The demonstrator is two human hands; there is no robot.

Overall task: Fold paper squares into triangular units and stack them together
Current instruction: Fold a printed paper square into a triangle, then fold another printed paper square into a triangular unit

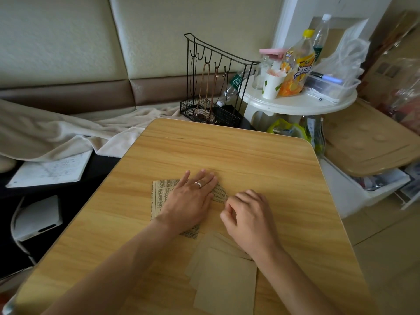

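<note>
At the bottom centre of the frame a small pile of plain tan paper squares [223, 276] lies on the wooden counter [261, 151], overlapping and not yet folded. Just above it, the right hand [246, 213] rests with its fingers loosely curled, grasping nothing that can be seen; its fingertips sit beside the right corner of the printed paper [160, 195]. To its left, the left hand [193, 196], wearing a ring, lies flat with straight fingers pressing that newsprint sheet down at the centre of the frame. The sheet's right edge runs at a slant, which suggests a fold is being flattened, an early step with no finished units in sight. The next move probably calls for creasing that edge firmly while the sheet stays pinned. At the upper centre stands a black wire rack [216, 87].
</note>
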